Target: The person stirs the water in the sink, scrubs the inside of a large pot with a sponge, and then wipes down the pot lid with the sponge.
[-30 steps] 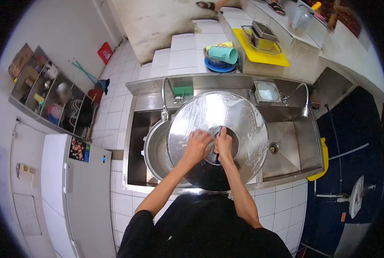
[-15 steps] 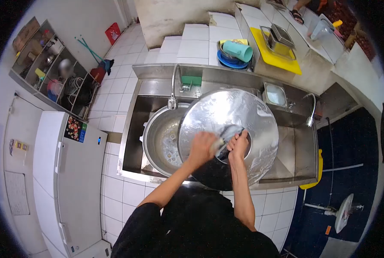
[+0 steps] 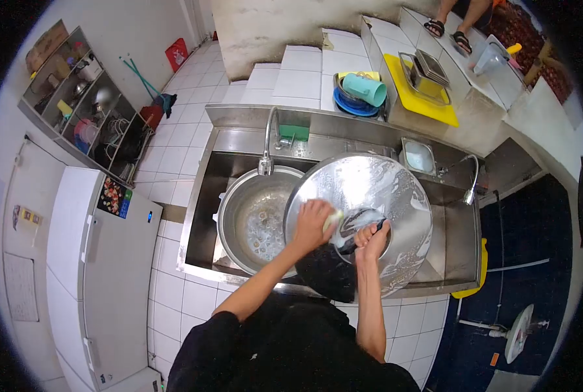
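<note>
A large round metal lid (image 3: pixel 402 196), streaked with suds, is held tilted over the sink. My right hand (image 3: pixel 370 242) is wrapped round the black handle at the lid's middle. Against the lid's left part, my left hand (image 3: pixel 315 226) presses a pale yellow-green sponge (image 3: pixel 333 221). Left of the lid, a big metal pot (image 3: pixel 231 225) stands in the left basin with foamy water in it. The faucet (image 3: pixel 266 163) hangs over the pot's back rim.
A green item (image 3: pixel 295 132) and a metal container (image 3: pixel 419 157) sit on the sink's back ledge. Stacked dishes (image 3: pixel 357 108) and a yellow board (image 3: pixel 406 98) lie behind. A white fridge (image 3: pixel 118 274) stands left. Another person's feet (image 3: pixel 461 40) show at the top right.
The view has shifted, and the lid now sits further right, uncovering more of the pot. My left hand has moved away from the handle toward the lid's left side. My right hand still grips the handle.
</note>
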`<state>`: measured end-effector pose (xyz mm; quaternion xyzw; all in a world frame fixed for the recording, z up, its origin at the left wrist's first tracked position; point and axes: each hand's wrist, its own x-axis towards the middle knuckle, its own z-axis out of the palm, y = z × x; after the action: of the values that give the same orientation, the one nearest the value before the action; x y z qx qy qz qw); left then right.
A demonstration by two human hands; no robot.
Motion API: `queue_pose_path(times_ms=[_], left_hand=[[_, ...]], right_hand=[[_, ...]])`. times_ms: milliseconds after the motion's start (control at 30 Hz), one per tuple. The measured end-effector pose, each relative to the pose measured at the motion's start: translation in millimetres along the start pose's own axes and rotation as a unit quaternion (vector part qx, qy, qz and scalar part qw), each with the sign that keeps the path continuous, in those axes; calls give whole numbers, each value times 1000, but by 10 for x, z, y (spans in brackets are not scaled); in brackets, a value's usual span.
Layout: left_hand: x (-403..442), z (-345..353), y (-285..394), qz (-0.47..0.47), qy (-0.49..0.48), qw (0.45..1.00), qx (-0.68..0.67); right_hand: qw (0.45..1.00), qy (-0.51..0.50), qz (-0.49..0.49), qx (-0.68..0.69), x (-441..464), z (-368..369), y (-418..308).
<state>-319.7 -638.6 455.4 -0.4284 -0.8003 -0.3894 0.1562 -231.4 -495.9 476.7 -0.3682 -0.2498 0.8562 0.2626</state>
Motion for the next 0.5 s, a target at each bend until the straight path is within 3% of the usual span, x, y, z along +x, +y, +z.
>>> queue_pose_path(times_ms=[100,133,200,233,367,400,433,500], left_hand=[[573,-131,-148,-86,83,993,17],[563,-155,-182,-82,88,993,20],[400,-125,-190,-158,168,972,30],[245,-80,-94,-189,149,971,0],[274,-98,243,-48,68,996,13],[423,32,120,-17,116,993,13],[628,59,-29,16,101,995,-6],[849,-53,-70,-67,164,984,-28]], right_hand=[[1000,-18,18,7,-182,55,28],[999,-25,21,14,-220,102,17],[999,-37,19,19,-204,88,-19],[998,-49,24,27,-167,65,-35],[997,-9,69,20,-24,20,69],[993,-65,94,19,85,-76,139],[997,-15,61,-41,10,54,116],[992,-90,82,-44,-166,73,-55]])
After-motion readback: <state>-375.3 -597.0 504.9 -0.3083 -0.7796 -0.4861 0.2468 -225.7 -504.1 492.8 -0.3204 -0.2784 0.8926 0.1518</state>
